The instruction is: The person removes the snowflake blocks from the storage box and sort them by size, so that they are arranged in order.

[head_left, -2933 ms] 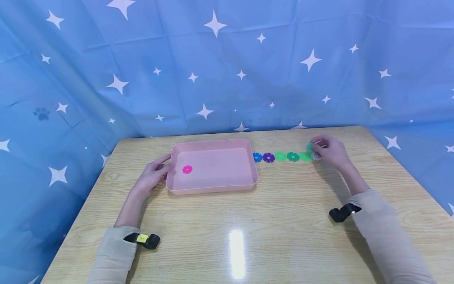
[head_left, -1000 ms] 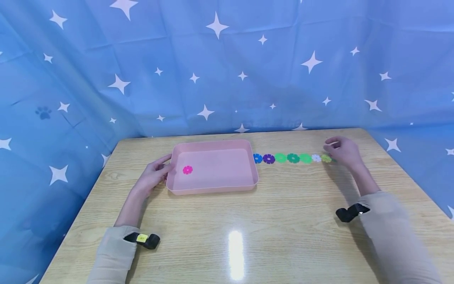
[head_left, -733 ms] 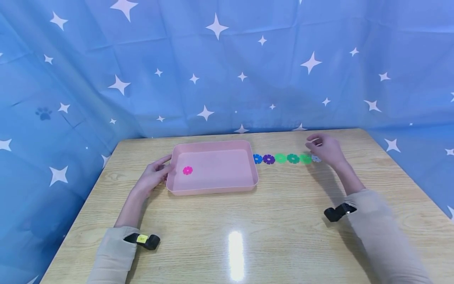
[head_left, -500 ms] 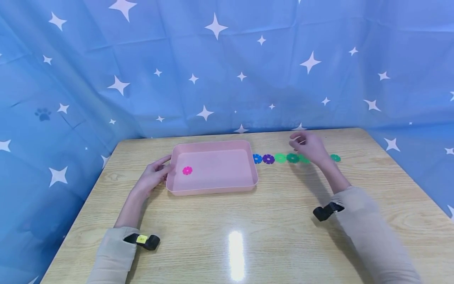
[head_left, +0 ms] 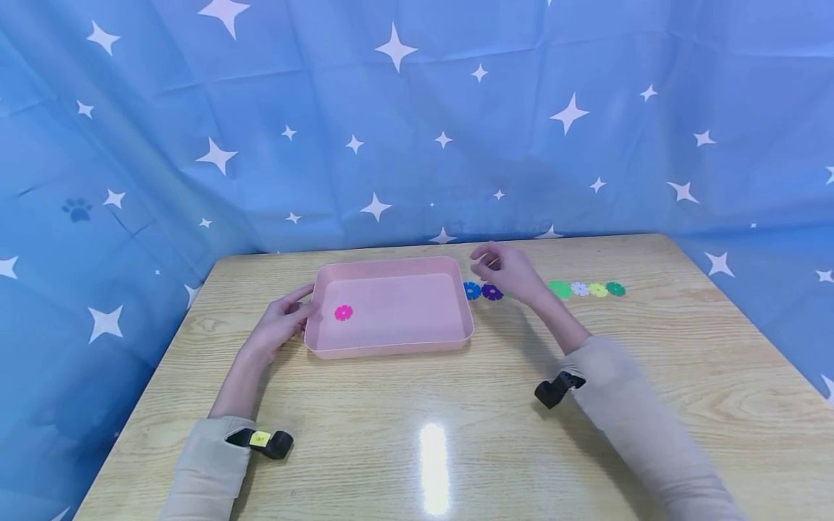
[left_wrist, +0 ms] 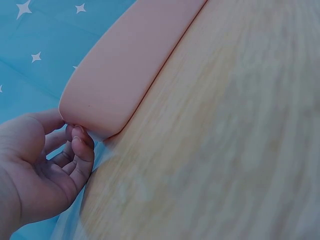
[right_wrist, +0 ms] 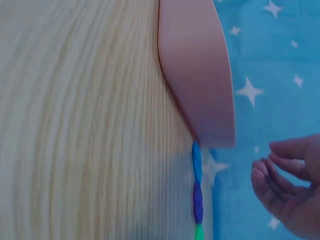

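Note:
My left hand grips the left side of a pink tray; in the left wrist view, thumb and fingers pinch its corner. One hot-pink flower-shaped disc lies inside it. My right hand hovers above a row of flower discs, just right of the tray, fingers loosely curled with nothing between them. That row starts with a blue disc at the tray's side, then a purple disc. Past the hand come a light green disc, a white disc, a yellow-green disc and a dark green disc. My hand mostly covers the discs between.
All this is on a light wooden table, with a glare spot near the front. Behind it hangs a blue star-patterned cloth. A black wrist camera is strapped over each sleeve.
The dark green disc, earlier in my right hand, now lies at the row's right end. Empty, that hand has travelled left along the row toward the tray. My left hand has stayed on the tray.

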